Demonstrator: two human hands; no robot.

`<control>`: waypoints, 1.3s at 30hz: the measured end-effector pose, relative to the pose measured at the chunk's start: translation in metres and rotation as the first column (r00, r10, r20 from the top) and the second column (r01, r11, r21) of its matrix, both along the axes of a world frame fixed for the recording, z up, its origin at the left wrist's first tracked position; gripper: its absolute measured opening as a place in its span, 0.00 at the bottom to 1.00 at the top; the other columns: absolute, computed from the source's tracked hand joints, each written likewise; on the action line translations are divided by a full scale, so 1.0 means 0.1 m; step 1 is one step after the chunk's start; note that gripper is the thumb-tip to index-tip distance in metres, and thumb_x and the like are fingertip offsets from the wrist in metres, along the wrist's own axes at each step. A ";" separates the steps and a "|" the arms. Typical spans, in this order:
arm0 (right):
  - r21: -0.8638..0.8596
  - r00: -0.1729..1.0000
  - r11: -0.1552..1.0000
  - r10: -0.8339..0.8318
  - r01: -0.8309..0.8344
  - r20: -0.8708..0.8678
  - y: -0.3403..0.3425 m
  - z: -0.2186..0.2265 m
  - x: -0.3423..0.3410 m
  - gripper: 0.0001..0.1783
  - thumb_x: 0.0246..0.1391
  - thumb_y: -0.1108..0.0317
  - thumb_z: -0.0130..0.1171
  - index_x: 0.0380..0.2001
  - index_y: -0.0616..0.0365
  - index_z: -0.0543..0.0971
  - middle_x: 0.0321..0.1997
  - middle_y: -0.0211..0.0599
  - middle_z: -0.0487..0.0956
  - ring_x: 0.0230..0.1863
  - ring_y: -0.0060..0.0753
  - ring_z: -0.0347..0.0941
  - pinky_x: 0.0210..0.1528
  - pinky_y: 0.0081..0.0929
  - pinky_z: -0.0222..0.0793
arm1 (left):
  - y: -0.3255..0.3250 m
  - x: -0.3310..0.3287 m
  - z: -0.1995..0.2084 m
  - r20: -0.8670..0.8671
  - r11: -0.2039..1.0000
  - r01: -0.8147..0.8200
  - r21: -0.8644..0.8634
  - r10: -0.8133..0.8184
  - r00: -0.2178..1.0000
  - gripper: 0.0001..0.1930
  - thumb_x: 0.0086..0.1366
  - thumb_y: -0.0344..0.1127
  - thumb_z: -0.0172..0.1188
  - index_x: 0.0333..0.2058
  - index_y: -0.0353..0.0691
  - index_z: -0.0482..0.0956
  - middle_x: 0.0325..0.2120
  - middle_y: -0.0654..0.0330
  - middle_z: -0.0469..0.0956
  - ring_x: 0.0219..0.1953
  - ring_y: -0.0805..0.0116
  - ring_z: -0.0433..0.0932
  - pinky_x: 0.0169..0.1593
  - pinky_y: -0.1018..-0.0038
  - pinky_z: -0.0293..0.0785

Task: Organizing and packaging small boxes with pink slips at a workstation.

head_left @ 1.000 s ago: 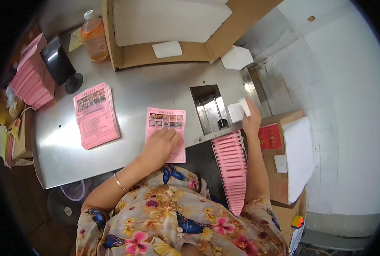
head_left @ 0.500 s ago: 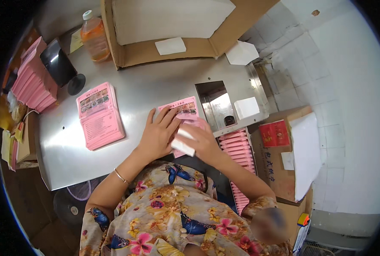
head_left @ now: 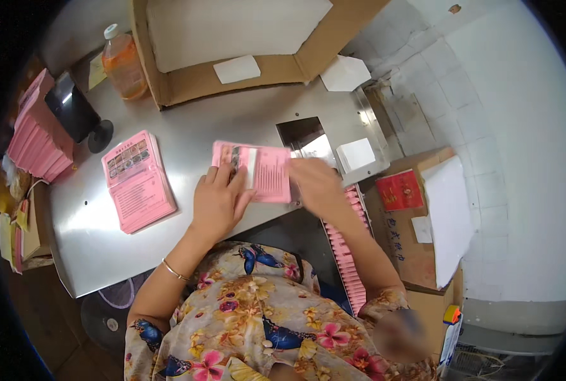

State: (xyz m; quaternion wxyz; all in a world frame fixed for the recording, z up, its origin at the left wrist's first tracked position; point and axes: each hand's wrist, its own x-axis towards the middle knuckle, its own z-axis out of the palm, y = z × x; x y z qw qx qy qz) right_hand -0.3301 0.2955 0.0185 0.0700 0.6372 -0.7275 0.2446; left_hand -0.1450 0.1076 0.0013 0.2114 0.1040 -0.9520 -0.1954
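A pink printed wrapper (head_left: 272,176) lies sideways at the front of the metal table, with a narrow white strip (head_left: 252,166) across its middle. My left hand (head_left: 218,198) grips the wrapper's left part, fingers over the printed pictures and thumb by the strip's lower end. At the wrapper's right edge is my right hand (head_left: 319,187), bent and smeared by motion; its fingertips are unclear, and whether they pinch the edge does not show. Left of my hands sits a thick stack of matching pink wrappers (head_left: 144,197).
A cardboard box (head_left: 232,92) stands at the back beside a bottle of orange liquid (head_left: 125,66). White folded pads (head_left: 355,155) lie right of a dark opening (head_left: 305,136). Pink packs (head_left: 346,260) fill a tray below. More pink stacks (head_left: 38,143) and a black stand (head_left: 72,108) are left.
The wrapper now lies sideways under my left hand. My right hand has moved right from the wrapper's middle and no longer shows the white pad. The whole view has shifted slightly.
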 end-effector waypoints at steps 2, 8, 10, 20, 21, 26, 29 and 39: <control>-0.062 0.961 0.962 -0.270 0.266 -0.066 0.25 0.11 -0.21 0.18 0.54 0.72 0.60 0.49 0.61 0.81 0.46 0.45 0.80 0.49 0.50 0.76 0.50 0.39 0.72 | -0.03 0.02 0.09 0.219 0.949 0.074 0.307 -0.147 0.965 0.22 0.60 0.43 0.64 0.49 0.35 0.79 0.51 0.50 0.74 0.50 0.52 0.72 0.52 0.55 0.67; 0.005 0.816 0.821 -0.567 0.571 -0.112 0.68 -0.17 -0.65 0.16 0.57 0.70 0.60 0.48 0.63 0.81 0.39 0.47 0.79 0.43 0.52 0.76 0.46 0.41 0.72 | -0.04 -0.17 0.07 -0.169 0.947 0.294 -0.132 -0.314 0.934 0.16 0.62 0.41 0.62 0.43 0.35 0.80 0.32 0.54 0.76 0.37 0.54 0.75 0.42 0.61 0.73; 0.051 0.823 0.823 -0.568 0.566 0.031 0.67 -0.16 -0.64 0.16 0.57 0.69 0.60 0.48 0.64 0.81 0.37 0.48 0.79 0.39 0.51 0.77 0.42 0.40 0.73 | -0.02 -0.12 0.04 -0.075 0.953 0.295 -0.062 -0.299 0.951 0.16 0.62 0.41 0.61 0.43 0.35 0.80 0.33 0.54 0.76 0.36 0.53 0.76 0.41 0.61 0.74; -0.045 0.812 0.855 -0.506 0.517 -0.291 0.65 -0.14 -0.74 0.23 0.54 0.75 0.56 0.54 0.62 0.78 0.49 0.50 0.79 0.49 0.54 0.75 0.50 0.42 0.73 | -0.11 0.38 0.02 0.028 0.940 0.312 0.142 -0.318 0.948 0.16 0.61 0.35 0.61 0.47 0.36 0.78 0.50 0.48 0.74 0.54 0.47 0.73 0.55 0.57 0.71; -0.030 0.836 0.854 -0.515 0.519 -0.186 0.77 -0.21 -0.93 0.24 0.52 0.76 0.56 0.55 0.61 0.78 0.54 0.51 0.77 0.53 0.54 0.74 0.53 0.43 0.71 | -0.10 0.40 0.05 0.026 0.967 0.254 -0.025 -0.253 0.967 0.18 0.62 0.37 0.61 0.49 0.36 0.77 0.55 0.47 0.73 0.60 0.45 0.70 0.60 0.54 0.68; -0.120 0.953 0.952 -0.292 0.281 -0.083 0.54 0.03 -0.61 0.25 0.47 0.76 0.61 0.52 0.59 0.80 0.57 0.47 0.79 0.54 0.53 0.76 0.58 0.44 0.70 | -0.07 0.29 -0.12 0.086 0.978 0.201 -0.050 -0.196 0.977 0.23 0.62 0.45 0.61 0.51 0.36 0.76 0.62 0.47 0.68 0.65 0.43 0.64 0.65 0.45 0.57; -0.044 0.986 0.986 0.162 -0.164 -0.029 0.14 -0.08 0.09 0.21 0.49 0.72 0.64 0.49 0.52 0.83 0.54 0.39 0.82 0.51 0.41 0.79 0.60 0.48 0.68 | -0.01 0.09 -0.11 0.022 0.985 0.168 -0.033 -0.167 0.986 0.27 0.58 0.45 0.65 0.52 0.37 0.75 0.61 0.47 0.68 0.65 0.44 0.65 0.63 0.45 0.59; 0.360 0.975 0.923 -0.055 0.132 -0.217 -0.85 -0.43 0.19 0.22 0.48 0.64 0.62 0.50 0.50 0.81 0.50 0.41 0.81 0.53 0.42 0.77 0.73 0.68 0.39 | 0.17 -0.15 -0.10 -0.042 0.994 0.101 -0.048 -0.103 0.994 0.40 0.55 0.43 0.70 0.66 0.46 0.66 0.64 0.49 0.65 0.66 0.50 0.64 0.65 0.47 0.58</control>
